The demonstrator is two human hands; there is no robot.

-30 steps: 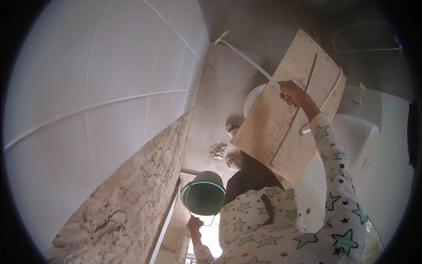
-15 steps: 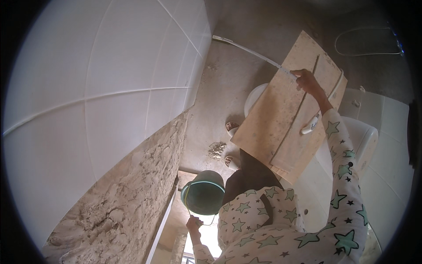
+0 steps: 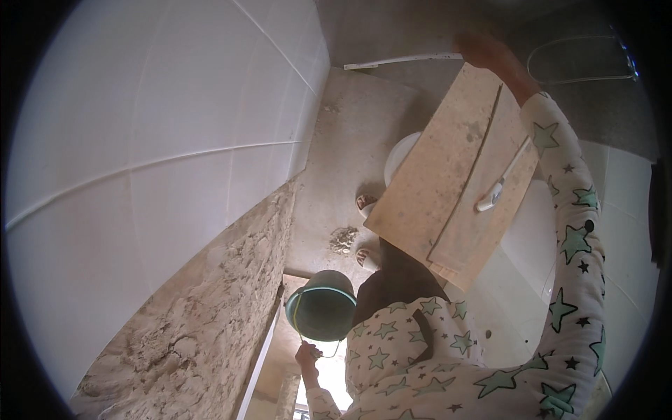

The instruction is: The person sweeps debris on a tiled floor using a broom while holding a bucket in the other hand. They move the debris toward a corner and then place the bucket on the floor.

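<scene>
My left hand [image 3: 306, 354] is closed round the wire handle of a dark green bucket [image 3: 323, 313] with a teal rim. The bucket hangs low at my left side, its mouth partly facing up. My right arm reaches far ahead, and the right hand [image 3: 486, 57] closes on the near end of a long, thin white strip [image 3: 413, 58]. Its fingers are dark and partly hidden. The strip's other end lies close to the white tiled wall. Under my right forearm is a brown board [image 3: 437, 189], on which rests a white tool [image 3: 491, 197] with a slim shaft.
White tiles [image 3: 189, 91] cover the left wall above a rough, bare plaster band [image 3: 203, 308]. My slippered feet [image 3: 366, 204] stand near a patch of crumbled debris [image 3: 344, 239]. Part of a round white rim [image 3: 401, 155] shows beside the board. White fixtures [image 3: 528, 238] stand at the right.
My right hand has moved farther ahead, past the board's far edge, swinging the strip's near end away from the board. The left hand and bucket stay almost in place.
</scene>
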